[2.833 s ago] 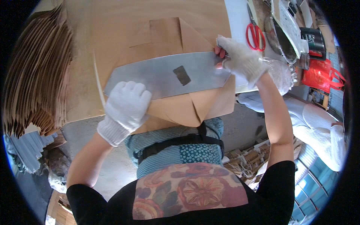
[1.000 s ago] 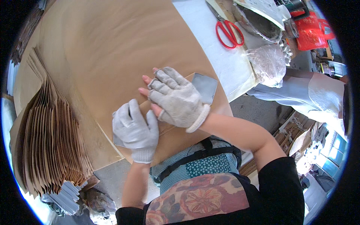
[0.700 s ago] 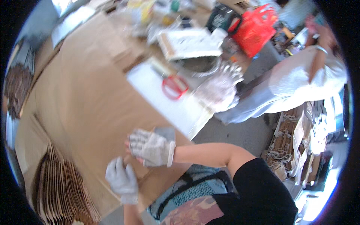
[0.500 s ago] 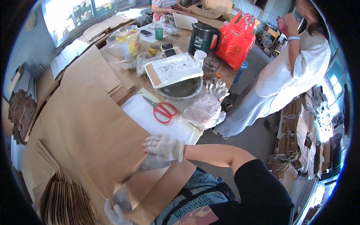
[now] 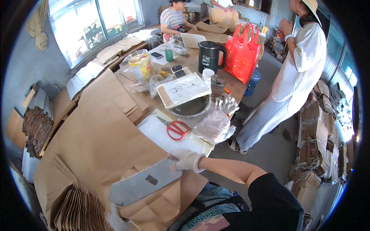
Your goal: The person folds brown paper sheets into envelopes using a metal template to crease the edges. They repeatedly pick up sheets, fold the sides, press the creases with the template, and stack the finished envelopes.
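A flat grey plate (image 5: 148, 181) with angled ends and a small dark patch lies slantwise over folded brown kraft paper (image 5: 163, 202). My right hand (image 5: 187, 159), in a pale work glove, grips the plate's right end, fingers bent over its edge. My left hand (image 5: 115, 218), also gloved, is by the paper just below the plate's left end. It is blurred and partly cut off, so its fingers do not show clearly. Large flat sheets of kraft paper (image 5: 96, 134) spread beyond the plate. Red-handled scissors (image 5: 176, 130) rest on a white sheet beyond my right hand.
A fanned stack of folded paper (image 5: 77, 210) stands at the lower left. Farther back are a basin (image 5: 190, 108) under a white board (image 5: 185, 90), a dark kettle (image 5: 211, 57) and a red bag (image 5: 243, 54). One person (image 5: 296, 65) stands at right; others are at the far end.
The grey plate has come into plain view on top of the folded paper, where a paper flap stood raised before. My right hand now holds its end. The view has tilted up slightly.
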### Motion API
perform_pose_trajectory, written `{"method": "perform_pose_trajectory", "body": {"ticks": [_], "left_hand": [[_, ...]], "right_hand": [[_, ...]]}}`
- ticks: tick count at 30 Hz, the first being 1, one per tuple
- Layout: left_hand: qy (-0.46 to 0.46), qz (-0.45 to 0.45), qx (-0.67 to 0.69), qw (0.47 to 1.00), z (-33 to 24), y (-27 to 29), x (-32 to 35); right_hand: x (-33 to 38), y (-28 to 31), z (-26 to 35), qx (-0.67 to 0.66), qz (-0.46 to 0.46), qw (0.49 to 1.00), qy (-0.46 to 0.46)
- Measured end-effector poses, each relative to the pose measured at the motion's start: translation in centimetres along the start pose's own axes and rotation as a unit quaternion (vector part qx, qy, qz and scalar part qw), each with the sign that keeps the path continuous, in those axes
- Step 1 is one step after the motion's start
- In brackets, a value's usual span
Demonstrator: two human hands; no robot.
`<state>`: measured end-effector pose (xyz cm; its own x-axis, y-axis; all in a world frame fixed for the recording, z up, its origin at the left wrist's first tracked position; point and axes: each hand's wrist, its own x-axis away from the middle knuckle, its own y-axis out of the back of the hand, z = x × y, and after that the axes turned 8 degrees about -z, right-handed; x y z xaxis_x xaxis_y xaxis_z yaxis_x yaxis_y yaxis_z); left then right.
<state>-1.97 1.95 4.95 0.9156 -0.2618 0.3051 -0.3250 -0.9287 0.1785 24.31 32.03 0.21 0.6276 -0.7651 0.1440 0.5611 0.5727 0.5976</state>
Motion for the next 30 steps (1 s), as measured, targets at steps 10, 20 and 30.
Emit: {"method": "perform_pose_trajectory", "body": {"ticks": [10,20,30], "left_hand": [[-0.412,-0.329,-0.094,0.844,-29.3,22.6,-12.1],[-0.172,-0.458,-0.28,0.826,-13.7,40.9,-18.6],[-0.34,-0.246,-0.048,0.906,-10.3,19.5,-0.3]], "right_hand": [[-10.3,1.8,-1.1,-0.302,-0.115,0.946,0.031],[-4.0,-2.9,2.7,0.003,-0.117,0.982,0.151],[-0.6,4.5,3.5,0.339,0.201,0.901,0.184]]}}
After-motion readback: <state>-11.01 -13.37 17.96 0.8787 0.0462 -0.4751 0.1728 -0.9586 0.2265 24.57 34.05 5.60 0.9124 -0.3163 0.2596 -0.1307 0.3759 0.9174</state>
